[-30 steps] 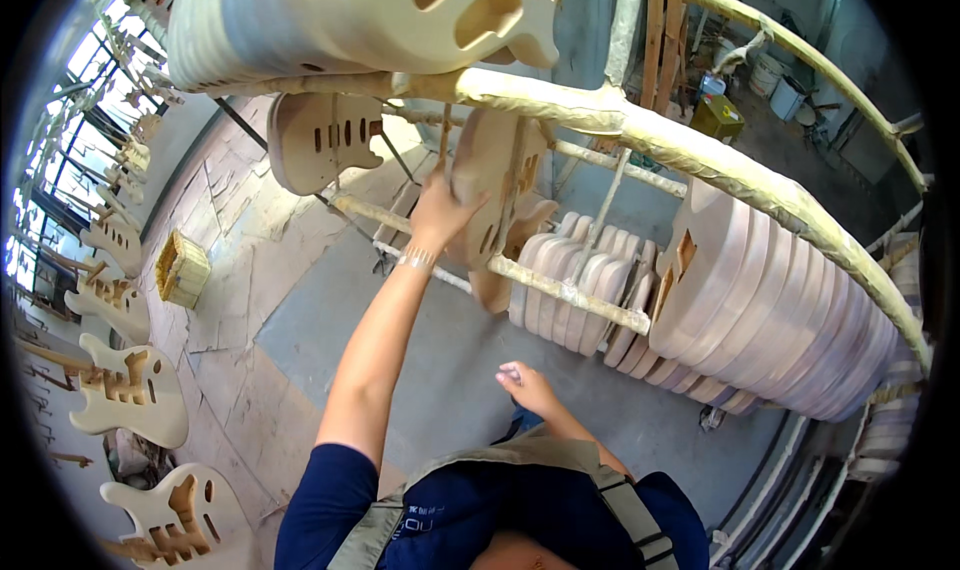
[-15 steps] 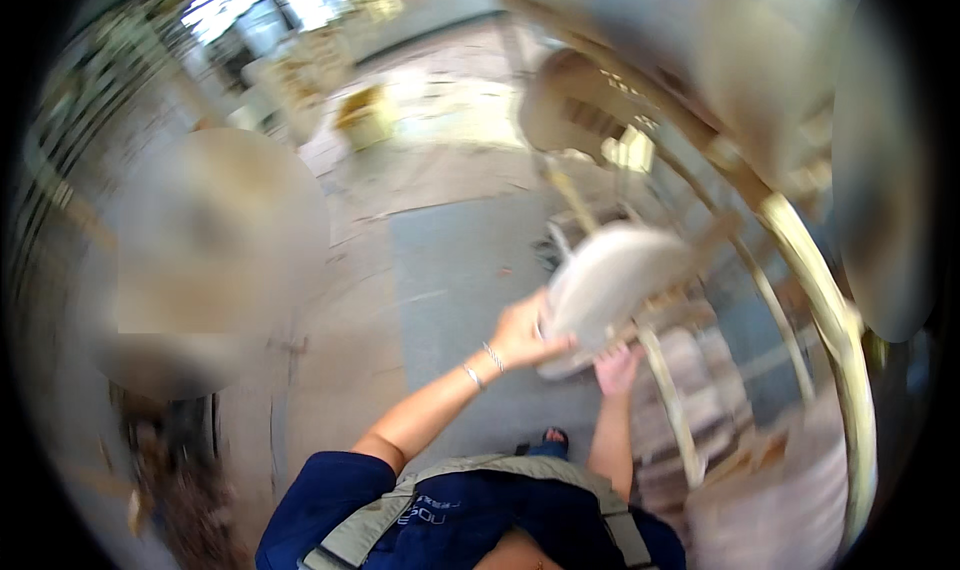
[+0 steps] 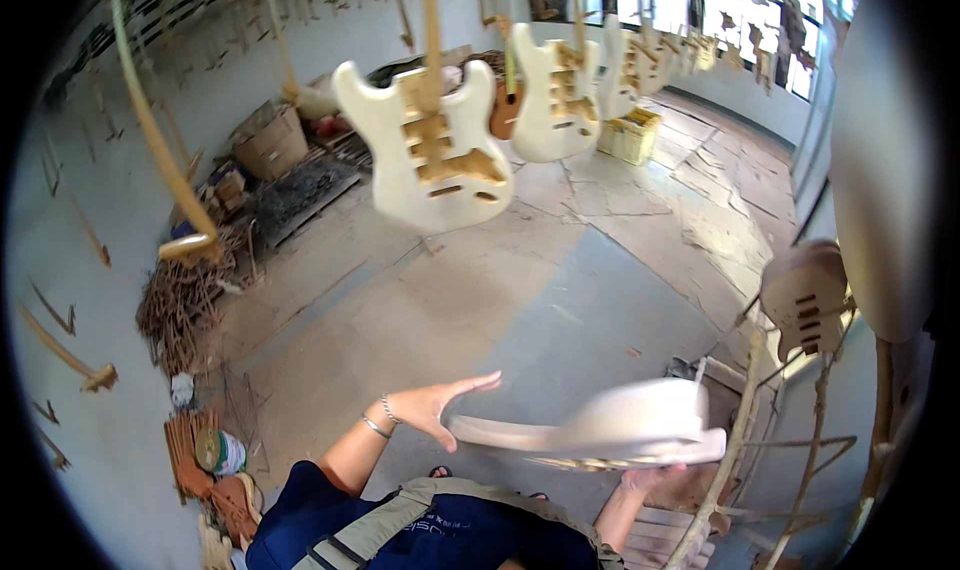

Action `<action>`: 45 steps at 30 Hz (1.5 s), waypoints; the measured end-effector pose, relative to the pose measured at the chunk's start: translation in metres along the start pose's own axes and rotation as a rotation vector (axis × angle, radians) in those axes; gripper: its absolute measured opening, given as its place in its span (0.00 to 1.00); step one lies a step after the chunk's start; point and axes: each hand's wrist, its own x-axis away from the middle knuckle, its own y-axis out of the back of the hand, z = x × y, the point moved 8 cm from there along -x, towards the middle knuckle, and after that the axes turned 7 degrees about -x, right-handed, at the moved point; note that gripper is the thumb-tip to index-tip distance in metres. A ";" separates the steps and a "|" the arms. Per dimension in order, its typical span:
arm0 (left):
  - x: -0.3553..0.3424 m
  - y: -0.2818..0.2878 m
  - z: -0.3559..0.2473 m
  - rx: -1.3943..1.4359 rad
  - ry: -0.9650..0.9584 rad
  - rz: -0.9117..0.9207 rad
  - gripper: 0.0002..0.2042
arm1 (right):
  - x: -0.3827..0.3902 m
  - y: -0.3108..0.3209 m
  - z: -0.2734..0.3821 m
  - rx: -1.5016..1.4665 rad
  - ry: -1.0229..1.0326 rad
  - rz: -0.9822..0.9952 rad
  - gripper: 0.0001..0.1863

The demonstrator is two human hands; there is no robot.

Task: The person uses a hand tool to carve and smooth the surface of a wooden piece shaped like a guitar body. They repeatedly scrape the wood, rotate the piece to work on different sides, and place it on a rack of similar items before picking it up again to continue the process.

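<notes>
A pale, whitish electric guitar body (image 3: pixel 640 415) lies tilted almost edge-on in front of me, with cut-outs showing along its lower face. Under its right end, my right hand (image 3: pixel 650 478) is closed on the edge, fingers partly hidden by the wood. My left hand (image 3: pixel 440 407) is beside the body's narrow left tip, thumb and fingers spread wide. Whether the thumb touches the tip I cannot tell. Farther off, a white guitar body (image 3: pixel 395 175) with routed cavities hangs from a wooden hook, and another white guitar body (image 3: pixel 540 120) hangs behind it.
To my right stand a wooden pole rack (image 3: pixel 735 430) and a brownish guitar body (image 3: pixel 800 290). Stacked wood pieces (image 3: pixel 655 530) lie below. A heap of hooks (image 3: pixel 190 295), a cardboard box (image 3: pixel 270 145) and a can (image 3: pixel 222 452) line the left wall. A yellow crate (image 3: pixel 630 135) stands farther back.
My view has swung left, bringing the hanging white bodies and left wall into sight. The held body has turned from face-up to nearly edge-on. My left hand has come off it and spread.
</notes>
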 end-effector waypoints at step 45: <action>0.308 0.285 -0.131 -0.127 -0.456 -1.333 0.26 | 0.030 -0.571 -0.224 0.702 0.235 0.735 0.20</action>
